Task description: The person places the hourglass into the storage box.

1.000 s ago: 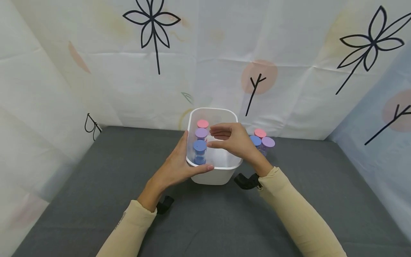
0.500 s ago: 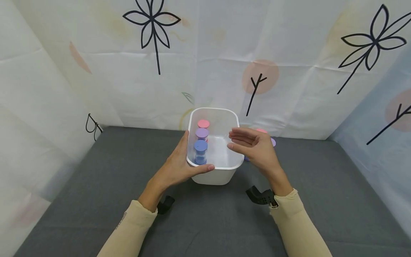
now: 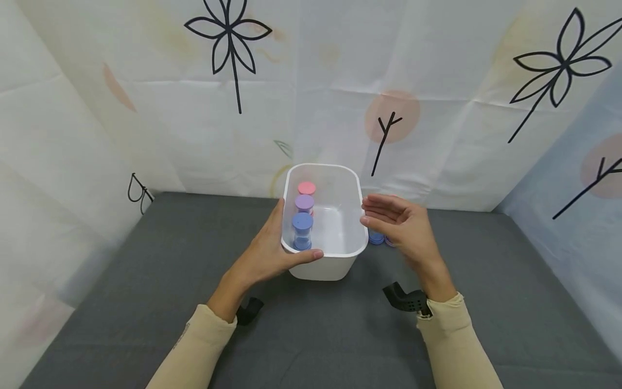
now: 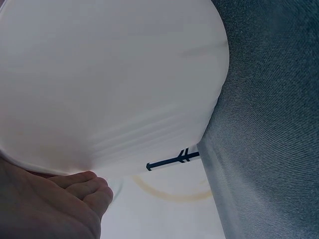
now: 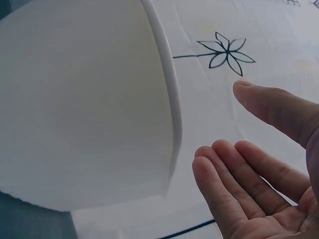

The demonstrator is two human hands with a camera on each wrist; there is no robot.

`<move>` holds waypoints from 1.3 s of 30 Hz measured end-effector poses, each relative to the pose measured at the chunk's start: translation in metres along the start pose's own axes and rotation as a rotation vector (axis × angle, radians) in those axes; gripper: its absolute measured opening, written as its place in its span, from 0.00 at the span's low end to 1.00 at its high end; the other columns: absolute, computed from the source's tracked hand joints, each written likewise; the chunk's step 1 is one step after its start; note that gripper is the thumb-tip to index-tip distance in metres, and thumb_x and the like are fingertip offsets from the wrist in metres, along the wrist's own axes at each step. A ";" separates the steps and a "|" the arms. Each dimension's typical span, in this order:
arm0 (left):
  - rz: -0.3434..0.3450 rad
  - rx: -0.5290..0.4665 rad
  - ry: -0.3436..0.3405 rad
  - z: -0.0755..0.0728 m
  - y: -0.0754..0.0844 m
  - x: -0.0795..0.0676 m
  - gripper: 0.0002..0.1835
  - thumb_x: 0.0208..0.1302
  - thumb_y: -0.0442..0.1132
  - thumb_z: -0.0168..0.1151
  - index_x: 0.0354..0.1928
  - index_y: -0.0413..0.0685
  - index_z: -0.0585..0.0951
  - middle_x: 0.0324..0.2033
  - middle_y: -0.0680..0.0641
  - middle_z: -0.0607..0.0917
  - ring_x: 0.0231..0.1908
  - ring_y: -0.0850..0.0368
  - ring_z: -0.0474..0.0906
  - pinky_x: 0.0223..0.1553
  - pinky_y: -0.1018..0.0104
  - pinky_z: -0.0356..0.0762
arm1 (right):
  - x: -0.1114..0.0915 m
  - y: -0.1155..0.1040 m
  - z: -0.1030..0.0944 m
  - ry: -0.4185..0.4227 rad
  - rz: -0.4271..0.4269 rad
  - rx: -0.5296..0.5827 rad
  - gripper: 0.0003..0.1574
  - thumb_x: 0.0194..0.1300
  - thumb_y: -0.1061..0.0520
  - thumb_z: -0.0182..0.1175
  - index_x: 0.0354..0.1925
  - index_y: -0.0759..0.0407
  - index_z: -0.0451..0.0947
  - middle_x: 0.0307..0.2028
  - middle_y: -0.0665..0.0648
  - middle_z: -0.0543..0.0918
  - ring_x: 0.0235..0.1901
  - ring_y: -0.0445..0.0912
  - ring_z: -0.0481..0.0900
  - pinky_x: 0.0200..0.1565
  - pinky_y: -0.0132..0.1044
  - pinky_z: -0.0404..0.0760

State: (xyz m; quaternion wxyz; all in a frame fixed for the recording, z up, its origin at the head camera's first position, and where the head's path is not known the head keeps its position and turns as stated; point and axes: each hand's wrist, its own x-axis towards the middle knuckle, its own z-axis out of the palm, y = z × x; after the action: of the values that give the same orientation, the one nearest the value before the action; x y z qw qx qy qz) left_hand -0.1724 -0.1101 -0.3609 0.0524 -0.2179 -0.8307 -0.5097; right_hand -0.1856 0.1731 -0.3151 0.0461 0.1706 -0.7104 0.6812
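Observation:
A white plastic bin (image 3: 323, 268) stands upright on the table. Along its left inner side, a blue sand timer (image 3: 302, 227), a purple sand timer (image 3: 304, 202) and a pink sand timer (image 3: 306, 188) stand in a row from near to far. My left hand (image 3: 264, 246) rests against the bin's front left corner, thumb along the front rim, fingers flat on the outer left wall. Just outside the right rim hovers my right hand (image 3: 405, 229), fingers and thumb apart, holding nothing. Behind it, the base of another blue timer (image 3: 376, 237) shows on the table; its neighbours are mostly hidden.
A dark grey cloth (image 3: 320, 335) covers the table. Behind it hangs a pale curtain (image 3: 437, 162) with plant drawings, close to the bin's far end. Black straps with camera mounts sit on both wrists.
My right hand has withdrawn from above the bin to the right, past its rim, and now covers most of the timers outside. The left hand and the bin have stayed in place.

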 end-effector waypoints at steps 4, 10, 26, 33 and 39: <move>-0.006 0.006 0.002 -0.001 0.000 -0.001 0.66 0.47 0.62 0.80 0.79 0.76 0.41 0.71 0.49 0.64 0.63 0.52 0.68 0.59 0.38 0.71 | 0.001 0.004 -0.013 0.053 0.004 0.001 0.32 0.58 0.73 0.71 0.60 0.78 0.74 0.50 0.60 0.86 0.50 0.47 0.86 0.47 0.36 0.83; -0.018 0.008 -0.002 -0.001 0.000 -0.001 0.67 0.47 0.63 0.80 0.79 0.76 0.41 0.71 0.48 0.64 0.63 0.52 0.68 0.59 0.38 0.72 | 0.000 0.015 -0.040 0.182 -0.009 -0.007 0.29 0.58 0.70 0.72 0.58 0.71 0.78 0.48 0.56 0.88 0.48 0.44 0.86 0.48 0.31 0.82; -0.058 0.022 -0.001 -0.002 0.002 -0.002 0.68 0.46 0.65 0.79 0.79 0.77 0.40 0.72 0.52 0.62 0.64 0.54 0.67 0.59 0.39 0.72 | -0.001 0.042 -0.071 0.315 0.159 -0.295 0.41 0.60 0.61 0.75 0.68 0.69 0.71 0.55 0.59 0.82 0.55 0.45 0.82 0.49 0.25 0.78; -0.044 0.003 -0.011 -0.002 0.001 -0.001 0.67 0.46 0.65 0.79 0.79 0.78 0.39 0.72 0.51 0.63 0.64 0.53 0.68 0.59 0.39 0.72 | -0.001 0.058 -0.078 0.205 0.240 -0.349 0.44 0.62 0.58 0.73 0.71 0.69 0.67 0.65 0.70 0.74 0.60 0.48 0.77 0.50 0.22 0.76; -0.045 0.007 -0.010 -0.002 0.000 -0.001 0.68 0.46 0.65 0.79 0.79 0.78 0.39 0.72 0.51 0.62 0.63 0.55 0.68 0.59 0.40 0.73 | 0.000 0.067 -0.077 0.151 0.255 -0.386 0.44 0.65 0.56 0.72 0.72 0.68 0.66 0.65 0.70 0.74 0.62 0.57 0.75 0.47 0.20 0.75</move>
State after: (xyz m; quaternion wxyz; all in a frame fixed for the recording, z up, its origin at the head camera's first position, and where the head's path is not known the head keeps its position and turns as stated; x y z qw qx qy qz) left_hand -0.1720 -0.1121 -0.3598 0.0375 -0.2013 -0.8375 -0.5067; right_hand -0.2185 0.2503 -0.3736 0.0443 0.0163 -0.8379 0.5438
